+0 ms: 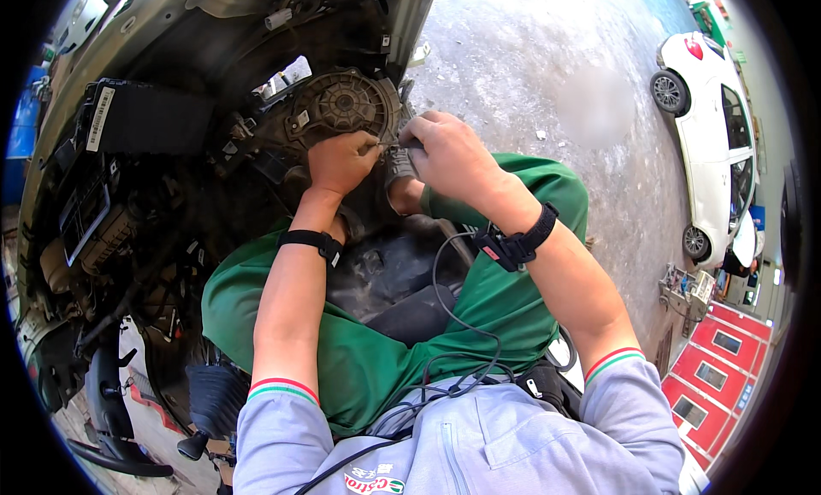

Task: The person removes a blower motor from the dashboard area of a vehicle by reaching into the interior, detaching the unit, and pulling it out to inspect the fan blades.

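Observation:
My left hand [344, 162] is closed in a pinch just below a round, ribbed blower motor housing [345, 102], dusty brown, in the stripped dashboard area of a car. Beside it, slightly to the right, my right hand [451, 153] is also closed, thumb against curled fingers. Between the two sets of fingertips a small thin piece [389, 144] shows, too small to name. Both hands are in the air in front of the housing, over my shoe.
A black box-shaped unit [154, 117] and loose wiring are at the left. Lower left are a gear lever [195, 444] and a steering wheel [120, 461]. A cable [438, 281] runs from my right wrist across my lap. A white car [714, 144] stands on the concrete floor [522, 59].

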`<state>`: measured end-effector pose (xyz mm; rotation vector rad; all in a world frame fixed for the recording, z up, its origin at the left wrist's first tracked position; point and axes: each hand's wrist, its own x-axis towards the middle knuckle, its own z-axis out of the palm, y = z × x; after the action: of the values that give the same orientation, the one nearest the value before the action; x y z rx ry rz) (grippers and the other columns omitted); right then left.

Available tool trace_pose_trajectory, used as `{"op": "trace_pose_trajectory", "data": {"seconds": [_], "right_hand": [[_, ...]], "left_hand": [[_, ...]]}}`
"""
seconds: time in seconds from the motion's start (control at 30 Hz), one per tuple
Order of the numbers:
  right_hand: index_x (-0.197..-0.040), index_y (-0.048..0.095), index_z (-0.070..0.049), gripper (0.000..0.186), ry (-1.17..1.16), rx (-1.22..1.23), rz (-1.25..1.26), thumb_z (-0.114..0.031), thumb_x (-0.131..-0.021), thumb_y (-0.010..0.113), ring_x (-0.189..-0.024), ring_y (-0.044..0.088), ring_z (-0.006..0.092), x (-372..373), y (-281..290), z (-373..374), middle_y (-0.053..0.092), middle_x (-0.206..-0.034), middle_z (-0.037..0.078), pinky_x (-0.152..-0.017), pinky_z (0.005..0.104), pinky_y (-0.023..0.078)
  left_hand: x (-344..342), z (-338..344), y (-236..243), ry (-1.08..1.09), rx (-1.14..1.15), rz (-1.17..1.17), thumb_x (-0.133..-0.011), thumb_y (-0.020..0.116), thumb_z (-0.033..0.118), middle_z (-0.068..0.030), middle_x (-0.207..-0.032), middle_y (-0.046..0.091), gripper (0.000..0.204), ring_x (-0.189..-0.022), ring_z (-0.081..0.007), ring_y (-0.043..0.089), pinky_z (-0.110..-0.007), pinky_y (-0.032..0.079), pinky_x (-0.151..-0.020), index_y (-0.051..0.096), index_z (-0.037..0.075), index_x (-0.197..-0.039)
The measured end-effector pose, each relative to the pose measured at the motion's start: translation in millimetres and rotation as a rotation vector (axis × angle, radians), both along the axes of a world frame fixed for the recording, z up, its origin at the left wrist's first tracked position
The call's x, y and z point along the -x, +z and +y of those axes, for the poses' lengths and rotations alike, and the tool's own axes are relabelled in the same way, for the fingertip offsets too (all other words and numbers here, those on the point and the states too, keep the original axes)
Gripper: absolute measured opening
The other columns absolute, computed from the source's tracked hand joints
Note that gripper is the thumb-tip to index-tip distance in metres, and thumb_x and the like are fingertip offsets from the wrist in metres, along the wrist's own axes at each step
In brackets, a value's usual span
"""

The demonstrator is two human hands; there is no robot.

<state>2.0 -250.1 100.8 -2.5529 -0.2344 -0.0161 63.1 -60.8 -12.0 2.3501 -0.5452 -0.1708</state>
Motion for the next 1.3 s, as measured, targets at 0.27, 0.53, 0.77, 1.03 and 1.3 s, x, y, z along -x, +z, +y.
{"op": "trace_pose_trajectory", "data": {"seconds": [0.27,0.53,0.77,1.03,1.3], "right_hand": [[-0.1,0.057,0.001,0.016,-0.06,0.241,0.093,-0.004,-0.085,0.057,-0.092,0.065,0.0401,-16,18,27,0.062,-0.095,0.023,-0.081,0.0453,0.055],[-0.1,0.058,-0.001,0.019,0.07,0.367,-0.065,-0.008,-0.082,0.059,-0.085,0.067,0.0338,-13,19,26,0.06,-0.095,0.018,-0.074,0.0396,0.058],[-0.099,0.059,-0.002,0.018,0.135,0.449,-0.191,-0.016,-0.088,0.057,-0.077,0.069,0.0312,-8,2,32,0.061,-0.088,0.015,-0.065,0.0396,0.056],[-0.1,0.061,-0.001,0.02,0.149,0.455,0.143,-0.016,-0.085,0.062,-0.081,0.07,0.0328,-17,18,28,0.062,-0.091,0.016,-0.068,0.0424,0.057],[-0.098,0.062,-0.003,0.016,0.191,0.463,0.029,-0.015,-0.088,0.058,-0.087,0.068,0.0333,-12,27,30,0.064,-0.092,0.016,-0.073,0.0414,0.057]], "left_hand": [[0,0,5,-0.004,-0.017,-0.008,-0.081,0.076,0.036,-0.0072,-0.085,0.074,0.019,-0.078,-0.0276,0.072,-0.037,0.055,-0.068,0.078,0.021,-0.092],[-3,0,3,-0.028,-0.093,-0.084,-0.082,0.074,0.043,-0.0087,-0.085,0.074,0.022,-0.078,-0.0311,0.071,-0.044,0.054,-0.067,0.078,0.023,-0.092],[5,2,-13,0.019,-0.074,-0.118,-0.079,0.076,0.039,-0.0129,-0.079,0.071,0.02,-0.074,-0.0365,0.069,-0.048,0.053,-0.064,0.078,0.021,-0.088],[7,5,0,0.008,0.033,-0.123,-0.079,0.077,0.037,-0.0096,-0.078,0.072,0.017,-0.071,-0.0316,0.07,-0.043,0.054,-0.064,0.079,0.021,-0.084],[4,4,4,-0.016,0.057,-0.108,-0.079,0.074,0.044,-0.0105,-0.076,0.072,0.024,-0.07,-0.0327,0.069,-0.045,0.054,-0.062,0.077,0.021,-0.083]]}}
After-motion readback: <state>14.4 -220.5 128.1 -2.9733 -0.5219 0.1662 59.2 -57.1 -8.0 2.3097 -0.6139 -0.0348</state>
